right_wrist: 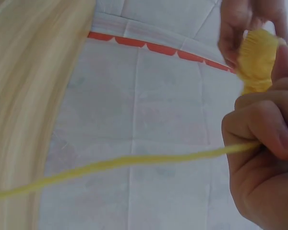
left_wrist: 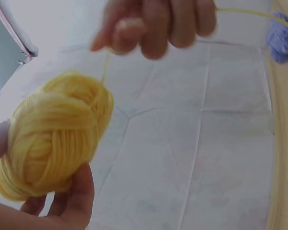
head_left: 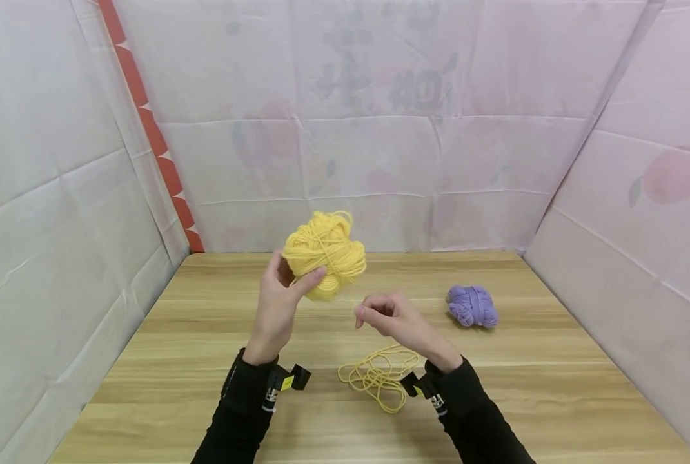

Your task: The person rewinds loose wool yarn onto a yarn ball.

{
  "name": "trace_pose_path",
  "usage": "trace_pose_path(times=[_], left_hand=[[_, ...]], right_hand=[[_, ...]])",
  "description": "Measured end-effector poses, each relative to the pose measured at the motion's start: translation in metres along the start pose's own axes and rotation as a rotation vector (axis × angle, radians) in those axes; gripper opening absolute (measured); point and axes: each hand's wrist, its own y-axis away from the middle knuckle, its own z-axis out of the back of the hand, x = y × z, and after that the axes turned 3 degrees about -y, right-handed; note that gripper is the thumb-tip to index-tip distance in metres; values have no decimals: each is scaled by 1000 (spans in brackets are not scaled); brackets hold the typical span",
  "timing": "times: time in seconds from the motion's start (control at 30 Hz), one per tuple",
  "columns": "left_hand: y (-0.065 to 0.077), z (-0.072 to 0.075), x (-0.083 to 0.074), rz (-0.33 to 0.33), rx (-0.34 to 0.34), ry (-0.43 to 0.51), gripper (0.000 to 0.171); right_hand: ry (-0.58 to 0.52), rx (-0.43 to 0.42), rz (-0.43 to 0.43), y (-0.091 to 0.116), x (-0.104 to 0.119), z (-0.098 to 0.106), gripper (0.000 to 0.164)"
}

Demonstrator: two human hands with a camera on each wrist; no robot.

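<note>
A yellow yarn ball [head_left: 324,251] is held up above the table by my left hand [head_left: 278,296], thumb in front and fingers behind it. To its right my right hand [head_left: 400,319] has its fingers curled round a yellow yarn strand [right_wrist: 134,160]. In the left wrist view the strand runs from the yarn ball [left_wrist: 62,139] up to the right hand [left_wrist: 158,24] and out past its other side. Loose loops of yellow yarn [head_left: 380,377] lie on the table below, between the wrists.
A purple yarn ball [head_left: 473,306] sits on the wooden table [head_left: 206,399], right of the right hand. Pale printed sheets [head_left: 368,154] hang at the back and both sides. Black sleeves carry small wrist cameras [head_left: 293,378].
</note>
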Motion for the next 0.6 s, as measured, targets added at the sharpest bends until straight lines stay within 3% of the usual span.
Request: trace_pose_path(times=[0.13,0.3,0.43,0.6], left_hand=[[-1,0,3,-11,-82,-77,49],[-3,-2,6,-48,-118,-287,51],[-4,-4,10,-105,-49,-458,53],[-3,-10,15,-181,125,-614,55]], right_hand=[[67,25,23,5,10,4,22],[85,10,38,16,24,12,19],[77,-62,51,27,36,20,17],[54,-169,93,37,44,30,15]])
